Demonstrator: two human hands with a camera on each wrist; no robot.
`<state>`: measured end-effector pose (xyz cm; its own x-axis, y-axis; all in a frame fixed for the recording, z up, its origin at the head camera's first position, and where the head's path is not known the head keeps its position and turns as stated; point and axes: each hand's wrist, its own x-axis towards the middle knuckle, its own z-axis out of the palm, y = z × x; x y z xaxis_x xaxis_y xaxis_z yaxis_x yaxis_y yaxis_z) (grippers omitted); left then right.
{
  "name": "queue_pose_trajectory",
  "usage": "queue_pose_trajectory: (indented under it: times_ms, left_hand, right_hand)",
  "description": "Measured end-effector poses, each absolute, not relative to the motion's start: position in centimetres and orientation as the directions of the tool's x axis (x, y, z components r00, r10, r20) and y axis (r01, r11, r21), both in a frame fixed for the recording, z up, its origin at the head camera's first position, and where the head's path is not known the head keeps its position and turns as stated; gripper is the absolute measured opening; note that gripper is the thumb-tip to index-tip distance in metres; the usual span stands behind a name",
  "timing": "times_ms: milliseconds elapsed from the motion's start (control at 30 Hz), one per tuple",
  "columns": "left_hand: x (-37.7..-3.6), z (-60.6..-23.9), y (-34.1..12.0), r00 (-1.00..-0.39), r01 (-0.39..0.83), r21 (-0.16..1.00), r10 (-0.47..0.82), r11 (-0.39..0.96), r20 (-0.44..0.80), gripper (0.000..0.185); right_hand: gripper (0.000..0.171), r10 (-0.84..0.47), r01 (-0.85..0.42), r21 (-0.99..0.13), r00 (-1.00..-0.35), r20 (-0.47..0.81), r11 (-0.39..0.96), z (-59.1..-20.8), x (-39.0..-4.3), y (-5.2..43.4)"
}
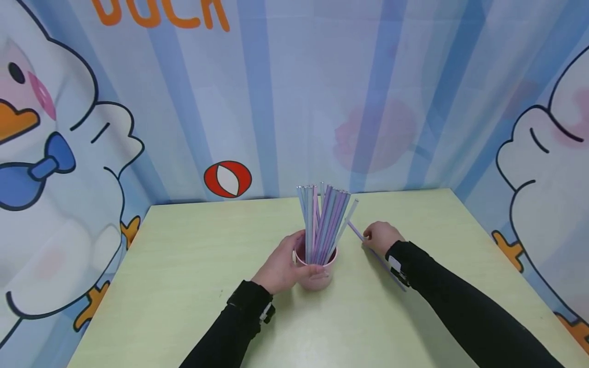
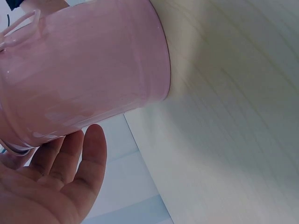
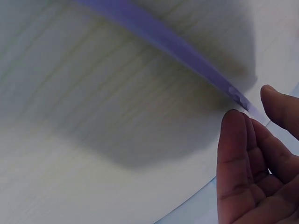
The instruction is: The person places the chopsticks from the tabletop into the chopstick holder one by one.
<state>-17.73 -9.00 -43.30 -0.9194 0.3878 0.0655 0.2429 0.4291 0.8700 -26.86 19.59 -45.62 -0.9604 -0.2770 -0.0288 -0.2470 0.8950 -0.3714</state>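
My left hand (image 1: 281,268) wraps the near-left side of the pink cup (image 1: 316,271), thumb across the near wall and fingers up round the rim at the left. That grip steadies it: the cup is small and the straws (image 1: 324,222) in it stand tall and fan outward, so the load sits high and would tip easily. In the left wrist view the cup wall (image 2: 84,70) fills the frame, and my fingers (image 2: 70,158) lie close under it, loosely curved along the side.

The cup stands at mid-counter, slightly toward the near edge. The straws are pastel pink, lilac and pale blue, and lean mostly toward the far right.

My right hand (image 1: 382,237) rests on the counter (image 1: 184,266) just right of the cup, apart from it. One purple straw (image 1: 375,253) lies flat there, running from near the bundle's top toward the near right and passing under my hand and wrist. In the right wrist view the straw (image 3: 177,46) crosses the counter, with its end at my fingertips (image 3: 233,126). The fingers are straight and close together, thumb set apart, touching or almost touching the straw tip. I cannot tell whether I have it pinched. It lies low against the surface, so the fingers come in flat.

A cartoon duck backdrop (image 1: 69,153) surrounds the far and side edges.
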Motion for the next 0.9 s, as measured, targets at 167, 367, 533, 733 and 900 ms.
queue_pose_trajectory:
  times_ms: [167,367,533,733,900]
  left_hand:
    - [-17.7,-43.6,-9.0,-0.92,0.244,0.867,0.387,0.435,0.065,0.087]
    - [-17.8,-43.6,-9.1,-0.919,0.252,0.861,0.388,0.441,0.07,0.088]
    - [-17.9,-43.6,-9.1,-0.918,0.256,0.859,0.391,0.444,0.071,0.089]
    - [-17.9,-43.4,-9.0,-0.913,0.256,0.868,0.401,0.425,0.073,0.088]
    - [-17.9,-43.4,-9.1,-0.916,0.242,0.874,0.397,0.422,0.062,0.087]
  right_hand:
    - [0.017,-0.265,-0.235,-0.338,-0.963,-0.046,0.911,-45.9,-27.0,19.0]
    - [0.018,-0.254,-0.229,-0.304,-0.966,-0.044,0.925,-46.4,-27.4,19.2]
    - [0.017,-0.247,-0.22,-0.318,-0.968,-0.047,0.922,-46.4,-27.1,20.5]
    - [0.016,-0.257,-0.224,-0.337,-0.965,-0.054,0.914,-46.0,-26.2,22.2]
    - [0.014,-0.274,-0.229,-0.357,-0.958,-0.079,0.905,-45.6,-25.2,23.4]
